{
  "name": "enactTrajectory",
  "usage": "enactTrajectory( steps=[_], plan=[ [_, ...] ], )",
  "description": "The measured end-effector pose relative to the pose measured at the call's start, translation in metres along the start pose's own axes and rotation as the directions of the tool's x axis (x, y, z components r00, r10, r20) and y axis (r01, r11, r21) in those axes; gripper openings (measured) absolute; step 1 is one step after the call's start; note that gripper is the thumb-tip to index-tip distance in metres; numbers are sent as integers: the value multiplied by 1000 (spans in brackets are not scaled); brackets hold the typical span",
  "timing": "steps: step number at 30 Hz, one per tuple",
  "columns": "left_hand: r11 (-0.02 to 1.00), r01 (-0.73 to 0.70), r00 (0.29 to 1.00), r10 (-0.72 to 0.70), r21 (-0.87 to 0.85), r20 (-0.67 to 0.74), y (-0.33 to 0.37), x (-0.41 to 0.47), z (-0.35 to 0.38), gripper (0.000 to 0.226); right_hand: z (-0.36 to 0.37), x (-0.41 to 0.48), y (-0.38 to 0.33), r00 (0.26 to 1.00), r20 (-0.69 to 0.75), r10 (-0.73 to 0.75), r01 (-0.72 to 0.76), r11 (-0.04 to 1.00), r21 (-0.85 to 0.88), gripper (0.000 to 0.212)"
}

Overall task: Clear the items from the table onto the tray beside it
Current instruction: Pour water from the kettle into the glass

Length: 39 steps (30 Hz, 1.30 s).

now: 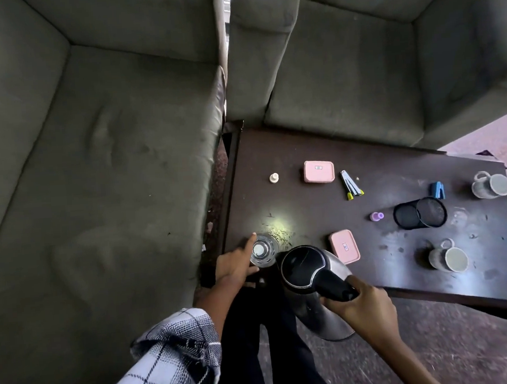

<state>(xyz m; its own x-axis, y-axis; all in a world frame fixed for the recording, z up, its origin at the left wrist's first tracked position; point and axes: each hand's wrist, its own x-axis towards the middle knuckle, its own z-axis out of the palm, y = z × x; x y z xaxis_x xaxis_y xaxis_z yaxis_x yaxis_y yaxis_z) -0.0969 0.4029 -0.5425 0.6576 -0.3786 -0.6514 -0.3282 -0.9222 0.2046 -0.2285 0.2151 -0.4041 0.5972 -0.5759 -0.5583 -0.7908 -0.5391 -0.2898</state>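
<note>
A steel kettle point(313, 295) with a black lid hangs over the table's near edge, and my right hand point(365, 307) grips its black handle. My left hand point(236, 263) wraps around a clear glass point(262, 249) standing at the near left corner of the dark wooden table point(394, 167). Still lying on the table are two pink lidded boxes point(319, 171) point(344, 246), a stapler point(351, 185), a black mesh pen holder point(420, 212) on its side, two mugs point(490, 185) point(449, 257), a blue item point(437, 190), a purple cap point(377, 216) and a white cap point(274, 178). No tray is in view.
Grey-green sofas stand close behind the table: one point(95, 173) at the left, another point(372, 63) at the back right. My legs in dark trousers are at the table's near edge. Reddish floor point(437, 353) shows at the lower right.
</note>
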Motion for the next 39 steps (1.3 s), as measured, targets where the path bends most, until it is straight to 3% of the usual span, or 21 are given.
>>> enactTrajectory(
  steps=[8,39],
  plan=[
    [995,0,999,4,100,-40,7,1,1,76,3,2,-5,1000,-1,24,-24,999,-41,43],
    [990,14,998,-4,140,-67,16,0,-1,72,1,-1,0,999,-3,-41,40,990,-132,42]
  ],
)
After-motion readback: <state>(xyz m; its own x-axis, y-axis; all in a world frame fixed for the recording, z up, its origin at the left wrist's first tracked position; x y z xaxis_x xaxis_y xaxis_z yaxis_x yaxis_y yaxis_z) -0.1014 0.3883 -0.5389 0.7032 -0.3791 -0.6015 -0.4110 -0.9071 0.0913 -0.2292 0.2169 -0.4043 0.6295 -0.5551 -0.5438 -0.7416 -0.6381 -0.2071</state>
